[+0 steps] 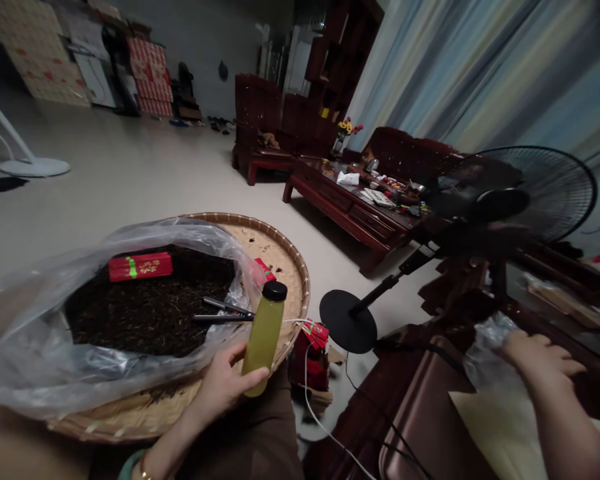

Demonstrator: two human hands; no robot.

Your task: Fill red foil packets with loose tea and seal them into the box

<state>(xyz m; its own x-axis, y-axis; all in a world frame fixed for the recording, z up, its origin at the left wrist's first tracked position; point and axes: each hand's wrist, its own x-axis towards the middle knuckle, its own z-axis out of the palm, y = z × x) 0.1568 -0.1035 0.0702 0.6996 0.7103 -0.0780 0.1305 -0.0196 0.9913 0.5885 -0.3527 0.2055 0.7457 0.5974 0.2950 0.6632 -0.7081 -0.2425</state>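
My left hand (225, 380) is wrapped around a bottle (264, 340) of yellow-green liquid with a black cap, held above the near edge of a round woven bamboo tray (300, 273). Behind the bottle, a black hair straightener (227, 312) with a white cord lies with its arms apart over dark dried leaves, like tea (145, 307), in a large clear plastic bag (25, 353). A red packet (141, 267) rests on the leaves. Far to the right, my right hand (540, 353) has its fingers apart, beside or touching crumpled clear plastic (490, 340).
A black standing fan (350, 320) stands ahead to the right. Under the right arm are a brownish-pink case (430, 407) and pale paper (500, 427). A box with red packets (313, 363) and trailing cords sits beside the tray. Beyond is a cluttered wooden table (340, 200).
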